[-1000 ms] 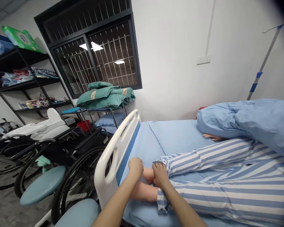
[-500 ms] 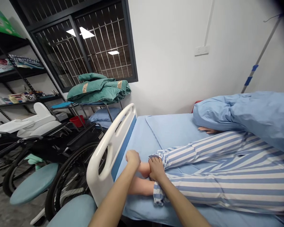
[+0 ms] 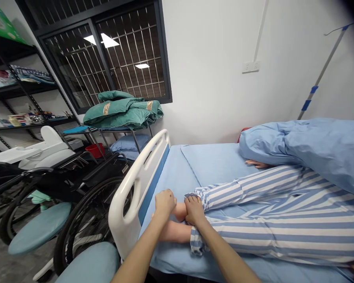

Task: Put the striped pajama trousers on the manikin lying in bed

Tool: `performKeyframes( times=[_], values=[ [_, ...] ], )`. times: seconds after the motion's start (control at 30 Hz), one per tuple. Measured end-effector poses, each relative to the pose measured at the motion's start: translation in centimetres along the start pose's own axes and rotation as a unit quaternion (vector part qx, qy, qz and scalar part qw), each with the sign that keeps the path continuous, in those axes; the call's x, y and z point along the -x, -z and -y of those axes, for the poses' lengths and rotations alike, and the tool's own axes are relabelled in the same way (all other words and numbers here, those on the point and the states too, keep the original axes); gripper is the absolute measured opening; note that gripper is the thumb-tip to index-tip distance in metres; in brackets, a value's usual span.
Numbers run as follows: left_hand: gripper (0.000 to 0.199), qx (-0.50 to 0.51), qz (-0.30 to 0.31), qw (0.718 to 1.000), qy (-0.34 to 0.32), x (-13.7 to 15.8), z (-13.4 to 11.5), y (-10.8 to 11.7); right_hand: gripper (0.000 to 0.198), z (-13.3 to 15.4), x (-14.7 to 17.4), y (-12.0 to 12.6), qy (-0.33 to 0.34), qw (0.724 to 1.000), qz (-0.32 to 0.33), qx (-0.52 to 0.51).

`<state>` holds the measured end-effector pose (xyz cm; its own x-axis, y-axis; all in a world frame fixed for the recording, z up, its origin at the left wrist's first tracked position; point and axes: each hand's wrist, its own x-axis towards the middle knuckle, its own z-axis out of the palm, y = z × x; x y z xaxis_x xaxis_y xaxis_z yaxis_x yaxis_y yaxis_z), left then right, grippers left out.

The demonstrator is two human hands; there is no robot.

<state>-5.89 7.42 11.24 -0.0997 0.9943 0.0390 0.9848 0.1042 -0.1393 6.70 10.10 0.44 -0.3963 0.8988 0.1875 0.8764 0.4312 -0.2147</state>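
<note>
- Since the earlier frame, our left hand [image 3: 165, 202] has tilted slightly; our right hand [image 3: 194, 211] stays on the far leg [image 3: 180, 212].
- We seem to be steadying this leg; the next move calls for an even hold.
- Right fingers [image 3: 191, 199] wrap it, close together; left ones curl, grip hidden.
- Blue-sheeted bed [image 3: 215, 159] beneath; wheelchair [image 3: 99, 181] left, window [image 3: 129, 59] far.

1. Far leg [image 3: 180, 211]: lower part bare, stretched out on the blue bed sheet [image 3: 221, 159]; foot largely hidden.
2. Near leg [image 3: 177, 232]: extended just beside it, the two converging toward the feet; lower part bare, foot hidden.
3. Trousers [image 3: 253, 234]: blue-and-white striped, worn on both legs, stripes mostly lengthwise, cloth creased.
4. Far cuff [image 3: 205, 199]: bunched in tight folds.
5. Near cuff [image 3: 195, 240]: looser, rumpled, hem flared around the leg.
</note>
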Motion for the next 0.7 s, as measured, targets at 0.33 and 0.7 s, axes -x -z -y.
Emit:
performKeyframes(
  times=[0.33, 0.7],
  values=[
    [0.034, -0.042, -0.027, 0.998, -0.03, 1.8, -0.4, 0.2, 0.043, 0.0, 0.1, 0.0, 0.002, 1.0, -0.012, -0.002],
    [0.035, -0.081, 0.041, 0.995, -0.026, -0.2, -0.6, 0.6, 0.04, 0.0, 0.2, 0.4, 0.004, 1.0, 0.001, -0.005]
  ],
)
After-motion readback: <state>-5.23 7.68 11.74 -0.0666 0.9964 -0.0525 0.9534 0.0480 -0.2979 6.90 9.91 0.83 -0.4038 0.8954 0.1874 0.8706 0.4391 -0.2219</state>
